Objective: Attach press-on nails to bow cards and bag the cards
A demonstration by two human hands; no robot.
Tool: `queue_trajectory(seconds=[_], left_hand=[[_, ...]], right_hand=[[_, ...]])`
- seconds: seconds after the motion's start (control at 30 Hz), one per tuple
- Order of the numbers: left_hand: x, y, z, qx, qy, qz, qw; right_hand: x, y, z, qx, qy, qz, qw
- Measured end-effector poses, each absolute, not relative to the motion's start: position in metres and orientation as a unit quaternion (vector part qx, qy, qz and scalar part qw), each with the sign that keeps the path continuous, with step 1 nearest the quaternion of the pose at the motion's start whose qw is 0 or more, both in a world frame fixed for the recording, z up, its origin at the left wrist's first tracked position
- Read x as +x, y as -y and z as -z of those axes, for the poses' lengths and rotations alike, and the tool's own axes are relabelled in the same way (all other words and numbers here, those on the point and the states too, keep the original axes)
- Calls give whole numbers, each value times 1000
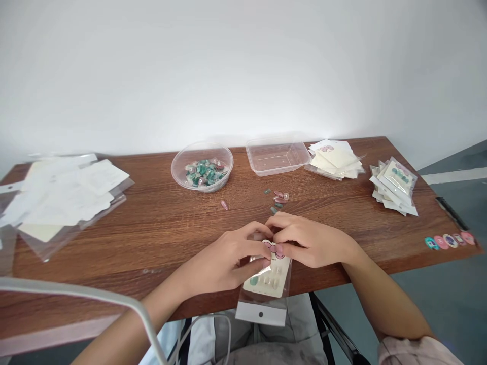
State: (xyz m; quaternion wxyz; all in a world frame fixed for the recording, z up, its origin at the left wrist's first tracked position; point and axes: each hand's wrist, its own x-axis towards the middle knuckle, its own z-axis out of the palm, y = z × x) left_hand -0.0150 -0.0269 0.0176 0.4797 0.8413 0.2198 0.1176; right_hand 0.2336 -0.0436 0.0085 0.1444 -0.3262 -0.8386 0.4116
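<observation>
Head cam, hands (228,258), wood tbl (160,218) (white wall (243,66))

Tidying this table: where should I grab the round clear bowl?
From the near side, pinch the rim of the round clear plastic bowl, thumb inside: its wall rises from the table, and the press-on nails lie low in the middle.

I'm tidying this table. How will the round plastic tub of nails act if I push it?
It will probably feel light: the tub has thin clear walls, and the nails sit only in its bottom. It may slide fairly easily on the smooth wooden table, and its round shape could let it turn slightly.
</observation>
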Motion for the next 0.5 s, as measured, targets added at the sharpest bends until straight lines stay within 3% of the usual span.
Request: queue_trajectory(seconds=[0.33, 0.5], left_hand=[[-18, 22, -21, 833, -250, -151, 470], [-18, 23, -19, 836, -244, -148, 468]], right_hand=[[233, 43, -13, -396, 792, -395, 243], [231, 43, -11, -399, 788, -419, 213]])
